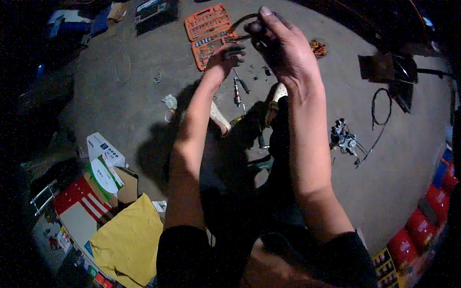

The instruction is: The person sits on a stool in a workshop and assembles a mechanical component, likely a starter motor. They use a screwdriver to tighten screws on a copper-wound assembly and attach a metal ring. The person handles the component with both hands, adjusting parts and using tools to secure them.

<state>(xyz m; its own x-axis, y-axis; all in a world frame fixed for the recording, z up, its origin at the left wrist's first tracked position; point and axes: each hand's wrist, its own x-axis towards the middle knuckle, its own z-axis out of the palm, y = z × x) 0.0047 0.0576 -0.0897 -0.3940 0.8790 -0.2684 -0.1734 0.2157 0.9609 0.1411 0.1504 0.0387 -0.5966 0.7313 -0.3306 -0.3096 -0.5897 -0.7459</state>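
Observation:
My right hand [290, 53] is raised at the top, its fingers closed on a black bendy loop [244, 19] that looks like a hose or cable. The loop arcs out leftward from the blackened fingertips. Lower and to the left is my left hand [222, 62], its dark-smudged fingers loosely bent and apart, just below the loop. I see nothing held in it. Behind both hands an orange socket set case [204, 21] lies unfolded on the floor. Under them are a red-and-silver tool [237, 93] and a dark-handled tool [244, 85].
A metal mechanical part [345, 138] and a black cable [382, 108] lie on the floor at right. Red packages [415, 230] line the lower right edge. Boxes and a yellow envelope [127, 240] are stacked at lower left. My light shoes [220, 119] stand below my hands.

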